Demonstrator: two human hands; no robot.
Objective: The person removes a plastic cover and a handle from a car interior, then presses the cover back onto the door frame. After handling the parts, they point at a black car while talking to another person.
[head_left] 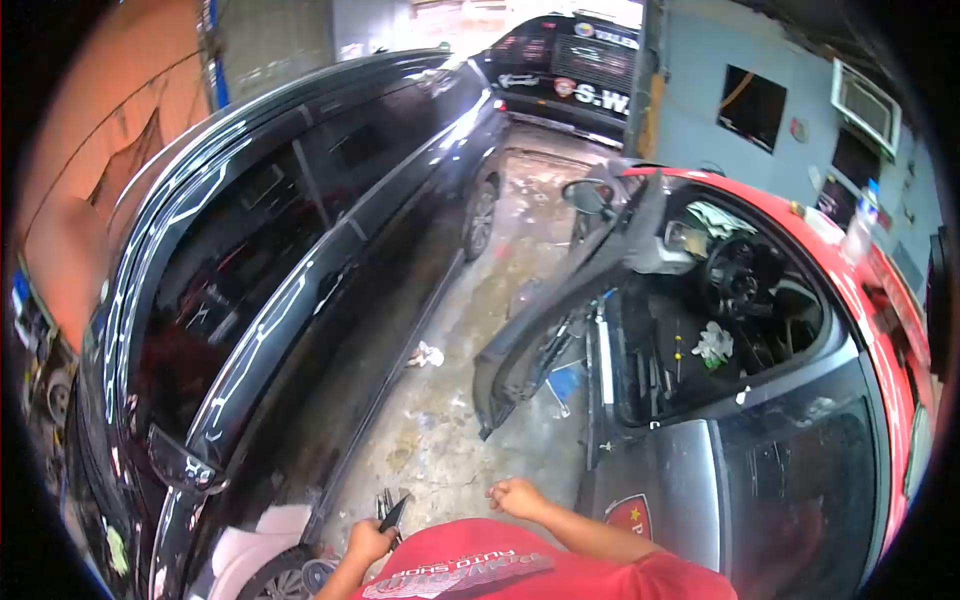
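Observation:
My left hand (pixel 370 540), low in the view beside the red shirt, is closed around a dark pointed tool (pixel 396 514). Slim silver pieces (pixel 382 500) show next to it; their exact kind is too small to make out. My right hand (pixel 516 497) hangs over the floor with its fingers curled together. Whatever it may hold is hidden. To its right stands a grey car door (pixel 660 470) with a shield-shaped badge (pixel 630 520). Above that hand, a loose dark grey trim panel (pixel 515 365) juts out from the red-roofed car.
A glossy black car (pixel 330 260) lines the left side. Between the cars, a stained concrete floor (pixel 450 440) carries a crumpled white scrap (pixel 426 355). Clear bottle (pixel 860 225) stands on the red roof (pixel 790 210). Another black vehicle (pixel 570 75) is parked at the back.

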